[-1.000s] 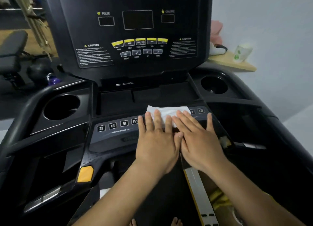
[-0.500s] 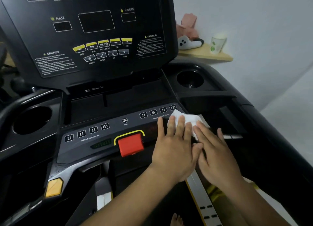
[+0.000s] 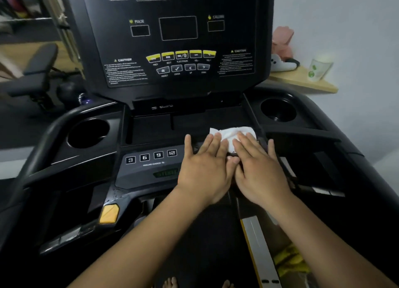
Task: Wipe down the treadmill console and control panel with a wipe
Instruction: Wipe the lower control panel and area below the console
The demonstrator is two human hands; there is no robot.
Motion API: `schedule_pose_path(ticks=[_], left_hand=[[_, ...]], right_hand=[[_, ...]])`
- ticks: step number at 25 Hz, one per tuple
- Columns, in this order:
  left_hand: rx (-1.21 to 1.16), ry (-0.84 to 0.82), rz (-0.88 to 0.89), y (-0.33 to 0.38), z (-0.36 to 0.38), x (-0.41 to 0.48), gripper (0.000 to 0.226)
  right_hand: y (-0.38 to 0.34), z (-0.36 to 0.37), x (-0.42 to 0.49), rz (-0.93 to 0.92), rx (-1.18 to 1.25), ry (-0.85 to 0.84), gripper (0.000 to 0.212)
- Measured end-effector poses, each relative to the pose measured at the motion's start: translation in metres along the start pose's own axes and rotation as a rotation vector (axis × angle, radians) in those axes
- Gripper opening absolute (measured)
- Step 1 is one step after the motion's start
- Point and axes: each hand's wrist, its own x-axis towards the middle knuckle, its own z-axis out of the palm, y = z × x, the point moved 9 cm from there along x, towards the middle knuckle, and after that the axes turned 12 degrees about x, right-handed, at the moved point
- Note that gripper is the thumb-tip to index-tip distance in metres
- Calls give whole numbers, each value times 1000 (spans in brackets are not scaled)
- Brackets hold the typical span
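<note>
The black treadmill console (image 3: pixel 179 41) stands upright ahead, with yellow and grey buttons in its middle. Below it lies the grey control panel (image 3: pixel 149 164) with number keys 3, 6, 9, 12. A white wipe (image 3: pixel 232 133) lies flat on the panel's right half. My left hand (image 3: pixel 207 169) and my right hand (image 3: pixel 257 167) lie side by side, palms down, fingertips pressing on the wipe. Both hands cover the middle and right part of the panel.
Round cup holders sit at the left (image 3: pixel 88 133) and right (image 3: pixel 278 109) of the console. A yellow tab (image 3: pixel 109 213) shows on the lower left handle. A wooden shelf (image 3: pixel 302 80) with a white cup (image 3: pixel 319 69) hangs at the right wall.
Half a second ago the hands and wipe were at the panel's right end, with the red stop button showing. Now they are back over the panel's middle and right, hiding the button.
</note>
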Motion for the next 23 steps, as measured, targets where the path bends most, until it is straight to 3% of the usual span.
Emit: schedule_pose_path(ticks=[10,15,19,23], left_hand=[[-248,68,-318,-150,30,-100,78],[-702,132,-417,-200,45,-138,43],[-904,54,-402,-211,69,-178,36],[-855,211,-372,-204,66,-200,39]], right_hand=[[-161,65,28,-261,11,-143,65],[-221,82,20,-332,41,-145,62],[-242,98,-28,-367,54,-168,63],[-239,103,-65,-398,14,-150,69]])
